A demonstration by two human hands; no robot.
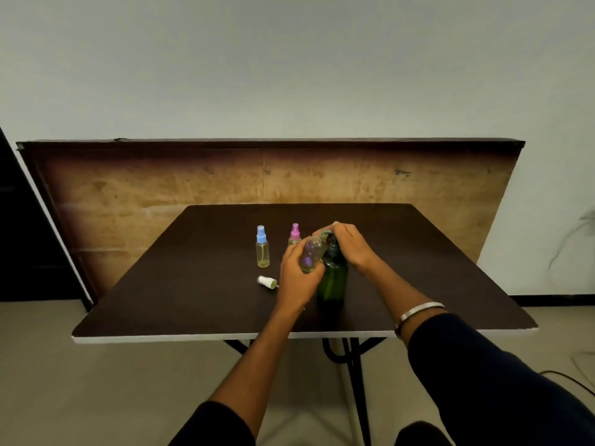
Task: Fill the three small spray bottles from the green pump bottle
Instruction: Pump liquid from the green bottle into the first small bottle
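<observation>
- Two capped spray bottles, blue-topped point(262, 247) and pink-topped point(294, 235), stand mid-frame on your table point(418, 252).
- Your left hand point(297, 278) curls round the open third bottle point(311, 254), tilted at the spout.
- Your right hand point(349, 244) presses the green pump bottle point(333, 281), fingers together.
- A white sprayer cap point(267, 281) lies left of centre.

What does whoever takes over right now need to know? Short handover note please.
Left hand grips the uncapped spray bottle, tilted toward the pump spout.
Right hand rests on the pump head of the green pump bottle, upright on the table.
White spray cap lies on the table beside the left hand.
Blue-capped bottle and pink-capped bottle stand capped, holding yellowish liquid.
Left: finish filling the held bottle, recap it.
</observation>
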